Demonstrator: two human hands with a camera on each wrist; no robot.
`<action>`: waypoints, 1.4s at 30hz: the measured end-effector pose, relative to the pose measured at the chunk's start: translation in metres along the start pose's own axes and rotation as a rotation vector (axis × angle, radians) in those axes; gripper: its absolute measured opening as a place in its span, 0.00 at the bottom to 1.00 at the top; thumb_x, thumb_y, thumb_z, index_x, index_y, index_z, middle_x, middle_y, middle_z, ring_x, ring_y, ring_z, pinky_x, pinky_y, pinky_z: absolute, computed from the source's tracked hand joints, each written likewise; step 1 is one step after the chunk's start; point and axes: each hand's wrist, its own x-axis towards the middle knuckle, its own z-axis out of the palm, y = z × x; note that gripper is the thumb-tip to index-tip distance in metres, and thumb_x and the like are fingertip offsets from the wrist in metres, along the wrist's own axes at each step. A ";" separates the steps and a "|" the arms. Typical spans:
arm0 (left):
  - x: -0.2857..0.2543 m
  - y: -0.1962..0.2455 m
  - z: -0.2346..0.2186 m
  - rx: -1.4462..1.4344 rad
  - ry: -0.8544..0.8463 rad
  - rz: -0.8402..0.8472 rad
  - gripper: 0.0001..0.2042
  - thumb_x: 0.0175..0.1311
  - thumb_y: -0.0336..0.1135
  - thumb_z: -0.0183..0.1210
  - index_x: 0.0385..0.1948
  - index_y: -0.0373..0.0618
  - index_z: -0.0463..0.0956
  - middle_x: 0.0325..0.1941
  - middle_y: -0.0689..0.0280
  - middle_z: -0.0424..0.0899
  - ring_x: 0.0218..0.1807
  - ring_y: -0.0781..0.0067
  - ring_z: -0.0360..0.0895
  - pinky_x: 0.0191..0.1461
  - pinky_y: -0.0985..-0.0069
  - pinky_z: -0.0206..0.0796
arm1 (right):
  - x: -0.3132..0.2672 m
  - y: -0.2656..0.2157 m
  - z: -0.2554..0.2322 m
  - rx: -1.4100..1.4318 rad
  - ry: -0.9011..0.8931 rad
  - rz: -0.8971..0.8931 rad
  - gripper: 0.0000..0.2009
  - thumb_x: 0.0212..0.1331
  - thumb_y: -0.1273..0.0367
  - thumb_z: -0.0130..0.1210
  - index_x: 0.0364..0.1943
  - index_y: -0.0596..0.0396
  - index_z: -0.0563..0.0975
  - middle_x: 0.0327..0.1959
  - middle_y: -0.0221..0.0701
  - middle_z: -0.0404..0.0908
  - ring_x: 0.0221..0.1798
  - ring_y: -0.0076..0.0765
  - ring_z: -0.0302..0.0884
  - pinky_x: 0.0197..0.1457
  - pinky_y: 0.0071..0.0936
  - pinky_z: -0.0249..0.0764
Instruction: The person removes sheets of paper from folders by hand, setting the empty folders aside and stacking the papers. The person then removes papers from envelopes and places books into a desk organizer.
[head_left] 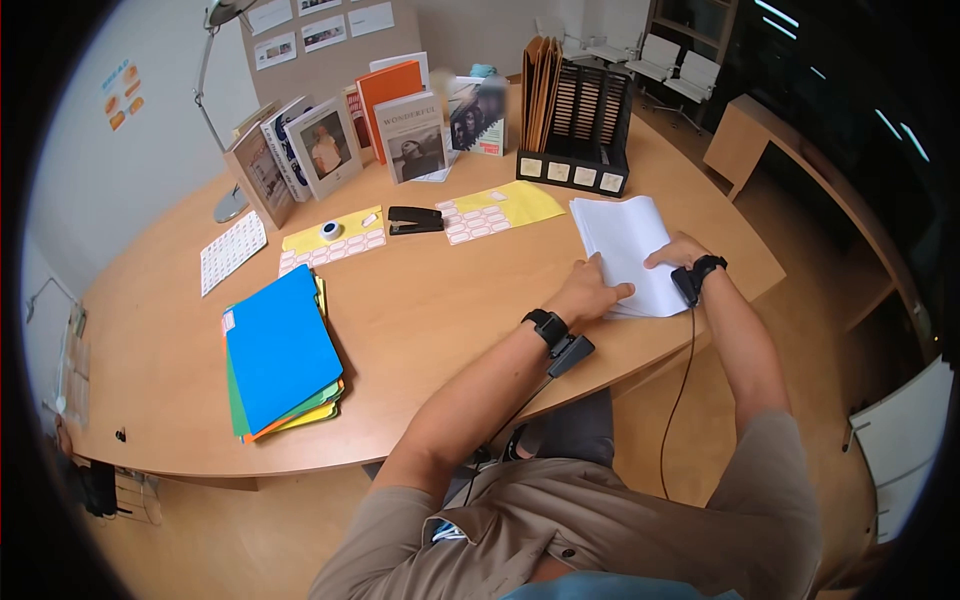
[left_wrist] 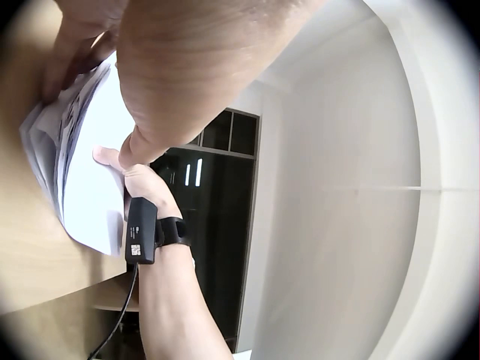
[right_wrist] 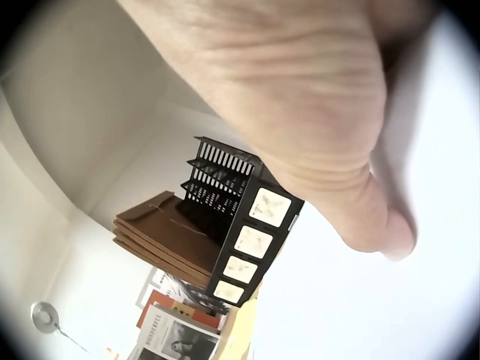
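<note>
A stack of white paper (head_left: 622, 238) lies at the right of the desk, its sheets slightly uneven. My left hand (head_left: 590, 292) grips the stack's left side, thumb on top. On the opposite side my right hand (head_left: 678, 254) holds the edge, its thumb also on the top sheet. In the left wrist view, loose layered edges show in the stack (left_wrist: 97, 187), with my left hand (left_wrist: 195, 67) close to the camera and my right hand (left_wrist: 148, 186) beyond. In the right wrist view my right hand's (right_wrist: 300, 105) thumb rests on white paper (right_wrist: 322, 300); its other fingers are hidden.
A black file rack (head_left: 572, 172) with brown folders (head_left: 540, 95) stands behind the paper. Left of it are upright books (head_left: 415, 140), yellow label sheets (head_left: 510, 208), a black stapler (head_left: 415, 220) and a small white round object (head_left: 331, 230). Coloured folders (head_left: 285, 345) lie at the left.
</note>
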 end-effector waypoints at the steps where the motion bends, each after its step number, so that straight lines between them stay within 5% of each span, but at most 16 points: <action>1: 0.000 -0.002 -0.001 0.003 0.023 0.029 0.37 0.64 0.48 0.73 0.63 0.22 0.72 0.54 0.38 0.86 0.54 0.50 0.88 0.57 0.62 0.81 | -0.011 -0.009 0.001 -0.003 -0.004 -0.004 0.36 0.40 0.69 0.78 0.61 0.63 0.81 0.53 0.42 0.88 0.55 0.42 0.85 0.59 0.36 0.81; 6: -0.003 -0.011 -0.003 0.008 0.007 0.033 0.35 0.64 0.47 0.73 0.62 0.24 0.73 0.54 0.40 0.87 0.54 0.48 0.87 0.58 0.62 0.81 | -0.055 -0.017 0.018 0.210 -0.081 -0.255 0.33 0.42 0.72 0.76 0.60 0.64 0.82 0.54 0.40 0.88 0.55 0.40 0.85 0.64 0.33 0.78; 8: -0.001 -0.016 -0.005 0.012 0.001 0.043 0.35 0.65 0.47 0.72 0.63 0.25 0.73 0.53 0.41 0.87 0.52 0.48 0.87 0.56 0.62 0.81 | -0.057 -0.020 0.028 0.013 -0.001 -0.223 0.34 0.43 0.64 0.77 0.59 0.62 0.84 0.55 0.45 0.89 0.57 0.46 0.85 0.67 0.37 0.77; 10: -0.017 0.006 -0.024 0.036 -0.134 -0.008 0.44 0.62 0.52 0.72 0.68 0.19 0.66 0.60 0.34 0.81 0.61 0.41 0.83 0.65 0.59 0.78 | -0.067 -0.024 0.042 -0.657 0.434 -0.278 0.38 0.42 0.54 0.77 0.59 0.63 0.84 0.56 0.53 0.88 0.59 0.57 0.86 0.66 0.46 0.79; 11: -0.019 0.002 -0.027 0.038 -0.163 0.003 0.44 0.62 0.52 0.72 0.68 0.19 0.66 0.60 0.34 0.81 0.61 0.41 0.83 0.65 0.59 0.78 | -0.062 -0.018 0.043 -0.651 0.444 -0.248 0.38 0.42 0.54 0.77 0.59 0.63 0.84 0.56 0.53 0.88 0.59 0.57 0.86 0.66 0.46 0.79; 13: -0.018 -0.009 -0.024 -0.084 -0.133 -0.006 0.43 0.62 0.50 0.72 0.67 0.19 0.67 0.57 0.36 0.84 0.58 0.44 0.85 0.61 0.59 0.80 | -0.040 0.001 0.034 -0.493 0.379 -0.209 0.42 0.41 0.47 0.76 0.59 0.63 0.84 0.59 0.58 0.85 0.63 0.65 0.83 0.68 0.52 0.79; 17: -0.026 -0.005 -0.028 -0.188 -0.160 -0.025 0.41 0.64 0.46 0.72 0.68 0.19 0.66 0.60 0.36 0.83 0.60 0.46 0.85 0.59 0.60 0.80 | -0.059 -0.013 0.026 -0.095 0.176 -0.225 0.32 0.47 0.59 0.75 0.53 0.72 0.83 0.51 0.57 0.88 0.53 0.56 0.89 0.60 0.38 0.83; 19: -0.029 0.001 -0.034 -0.158 -0.118 -0.055 0.43 0.71 0.39 0.69 0.79 0.26 0.52 0.54 0.53 0.83 0.50 0.65 0.84 0.50 0.71 0.79 | -0.064 -0.021 0.027 0.012 0.082 -0.178 0.29 0.52 0.65 0.72 0.57 0.71 0.82 0.50 0.50 0.89 0.52 0.49 0.88 0.61 0.35 0.81; 20: -0.028 -0.004 -0.036 -0.161 -0.119 -0.056 0.43 0.71 0.39 0.69 0.79 0.26 0.52 0.54 0.53 0.83 0.50 0.65 0.84 0.50 0.71 0.79 | -0.071 -0.022 0.025 0.010 0.081 -0.176 0.29 0.52 0.65 0.72 0.57 0.71 0.82 0.50 0.50 0.89 0.52 0.49 0.88 0.61 0.35 0.81; 23: -0.032 -0.013 -0.050 -0.277 -0.044 -0.031 0.46 0.70 0.38 0.70 0.81 0.31 0.48 0.70 0.48 0.76 0.68 0.58 0.78 0.69 0.67 0.74 | -0.105 -0.038 0.026 0.100 -0.006 -0.233 0.28 0.55 0.69 0.69 0.61 0.69 0.81 0.53 0.46 0.89 0.55 0.43 0.87 0.64 0.32 0.78; 26: -0.049 0.001 -0.085 -0.319 0.012 -0.098 0.43 0.69 0.38 0.71 0.79 0.34 0.52 0.72 0.49 0.74 0.71 0.57 0.75 0.73 0.65 0.70 | -0.114 -0.040 0.034 0.350 -0.097 -0.379 0.25 0.60 0.73 0.68 0.63 0.67 0.80 0.56 0.40 0.88 0.57 0.36 0.85 0.65 0.30 0.77; 27: -0.045 -0.005 -0.093 -0.238 0.089 0.087 0.39 0.69 0.39 0.71 0.75 0.36 0.57 0.69 0.51 0.77 0.66 0.62 0.79 0.68 0.67 0.74 | -0.132 -0.056 0.033 0.440 -0.090 -0.453 0.24 0.61 0.74 0.67 0.63 0.67 0.79 0.56 0.39 0.88 0.57 0.33 0.85 0.65 0.30 0.77; 33: -0.078 0.043 -0.154 -0.382 0.297 0.137 0.33 0.70 0.39 0.71 0.70 0.36 0.65 0.66 0.56 0.78 0.63 0.69 0.79 0.64 0.69 0.74 | -0.168 -0.124 0.060 0.665 0.005 -0.749 0.20 0.68 0.69 0.70 0.58 0.67 0.81 0.49 0.35 0.89 0.51 0.27 0.85 0.56 0.31 0.82; 34: -0.091 0.056 -0.159 -0.403 0.377 0.257 0.31 0.72 0.38 0.70 0.70 0.37 0.65 0.66 0.57 0.78 0.64 0.70 0.77 0.66 0.69 0.73 | -0.165 -0.129 0.068 0.670 0.002 -0.752 0.20 0.68 0.69 0.70 0.58 0.67 0.81 0.49 0.35 0.89 0.51 0.27 0.85 0.56 0.31 0.82; 37: -0.116 0.057 -0.160 -0.376 0.509 0.408 0.28 0.76 0.35 0.66 0.72 0.38 0.65 0.66 0.59 0.77 0.65 0.71 0.76 0.67 0.68 0.71 | -0.158 -0.149 0.094 0.622 0.292 -1.008 0.22 0.63 0.69 0.74 0.59 0.61 0.81 0.47 0.32 0.90 0.50 0.29 0.85 0.56 0.31 0.82; 42: -0.134 0.036 -0.167 -0.102 0.581 0.430 0.29 0.78 0.31 0.62 0.75 0.39 0.61 0.69 0.59 0.74 0.70 0.67 0.72 0.74 0.65 0.65 | -0.144 -0.152 0.115 0.686 0.169 -1.006 0.24 0.61 0.68 0.77 0.59 0.61 0.81 0.49 0.32 0.89 0.52 0.28 0.85 0.57 0.31 0.82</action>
